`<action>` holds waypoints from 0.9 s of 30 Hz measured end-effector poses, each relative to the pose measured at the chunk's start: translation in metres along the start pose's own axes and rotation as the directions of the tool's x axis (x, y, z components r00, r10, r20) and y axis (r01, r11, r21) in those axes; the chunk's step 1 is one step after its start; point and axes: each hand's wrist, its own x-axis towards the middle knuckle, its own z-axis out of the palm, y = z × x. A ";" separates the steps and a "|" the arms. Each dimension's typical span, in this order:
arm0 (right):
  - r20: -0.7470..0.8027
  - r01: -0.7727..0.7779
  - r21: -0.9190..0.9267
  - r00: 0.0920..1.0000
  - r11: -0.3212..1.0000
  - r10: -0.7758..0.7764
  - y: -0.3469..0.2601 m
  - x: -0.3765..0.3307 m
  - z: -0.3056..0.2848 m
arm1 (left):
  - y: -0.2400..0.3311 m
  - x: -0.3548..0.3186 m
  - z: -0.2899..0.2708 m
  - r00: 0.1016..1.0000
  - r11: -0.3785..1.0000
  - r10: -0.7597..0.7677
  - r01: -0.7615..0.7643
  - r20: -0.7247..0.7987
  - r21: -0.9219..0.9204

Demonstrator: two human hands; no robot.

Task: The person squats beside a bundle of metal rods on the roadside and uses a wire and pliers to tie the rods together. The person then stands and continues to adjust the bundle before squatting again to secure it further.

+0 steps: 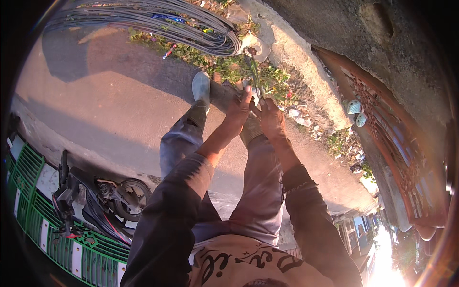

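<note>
My left hand and my right hand are close together in front of my legs, low over the verge. Both have their fingers closed, the left with its thumb pointing away from me. Between them shows a small pale, shiny piece whose kind I cannot tell. A long, thin, dark green stalk-like thing runs from the hands toward a reddish-brown lump at its far end. Which hand grips which piece is hidden by the fingers. My grey boot stands on the paving to the left.
A big coil of grey cable lies at the far left. Weeds and scattered litter line the rough wall. Pale clogs rest by an orange-brown railing. A motorcycle stands near a green fence at left.
</note>
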 end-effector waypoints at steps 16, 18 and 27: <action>-0.105 0.034 -0.391 0.991 0.920 -0.081 0.121 0.248 -0.022 | 0.092 0.284 -0.218 0.924 -0.375 -0.013 -0.360 0.383 0.854; -0.063 0.031 -0.358 0.996 0.933 -0.058 0.146 0.281 -0.022 | 0.095 0.300 -0.213 0.905 -0.442 -0.011 -0.386 0.426 0.809; 0.244 0.155 0.093 0.954 0.984 -0.173 0.138 0.354 -0.058 | 0.120 0.343 -0.213 0.831 -0.446 -0.116 -0.533 0.544 0.719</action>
